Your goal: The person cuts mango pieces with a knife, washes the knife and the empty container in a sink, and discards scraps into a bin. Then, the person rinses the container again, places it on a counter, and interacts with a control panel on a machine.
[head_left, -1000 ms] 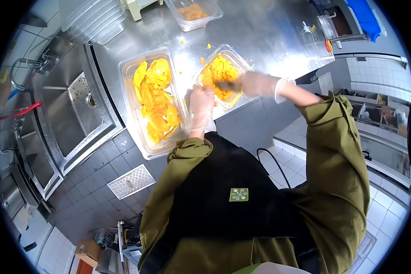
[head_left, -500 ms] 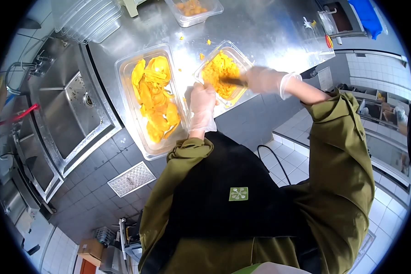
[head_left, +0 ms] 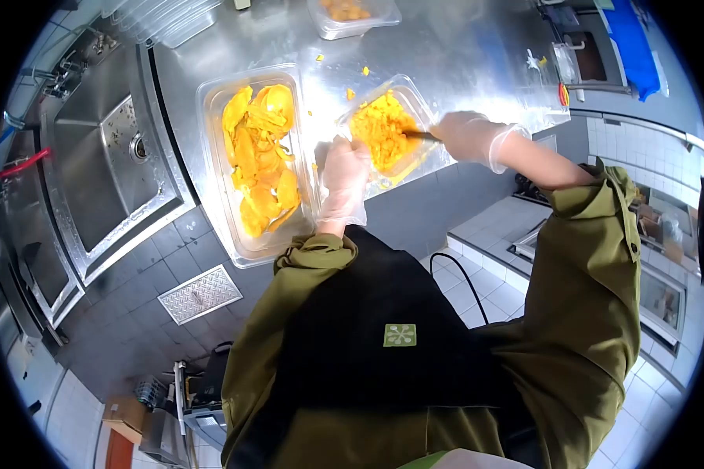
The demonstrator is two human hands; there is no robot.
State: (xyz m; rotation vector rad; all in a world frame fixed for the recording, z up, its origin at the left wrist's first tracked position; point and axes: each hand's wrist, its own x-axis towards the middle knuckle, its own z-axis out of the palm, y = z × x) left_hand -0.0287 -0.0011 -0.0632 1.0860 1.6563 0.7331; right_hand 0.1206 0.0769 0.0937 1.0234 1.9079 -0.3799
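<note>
My gloved left hand (head_left: 344, 172) is closed on the near-left edge of a small clear plastic container (head_left: 416, 92). Chopped orange-yellow pieces (head_left: 383, 129), like mango flesh, fill that container. In my gloved right hand (head_left: 471, 139) is a slim dark utensil (head_left: 422, 135), gripped from the right; its far end is sunk in the pieces, so its kind is hidden. Just left of my left hand stands a larger clear tub (head_left: 211, 148) holding big peeled yellow fruit slabs (head_left: 262, 168).
Both containers stand on a steel counter (head_left: 461, 55). Another clear tub (head_left: 344, 30) with orange pieces is farther back, with small yellow scraps between. A steel sink (head_left: 94, 168) lies left, near stacked clear containers (head_left: 164, 19).
My right hand has shifted slightly right, and the utensil, blurred before, now shows its shaft entering the pieces. My left hand keeps its place at the container. The camera view has shifted a little.
</note>
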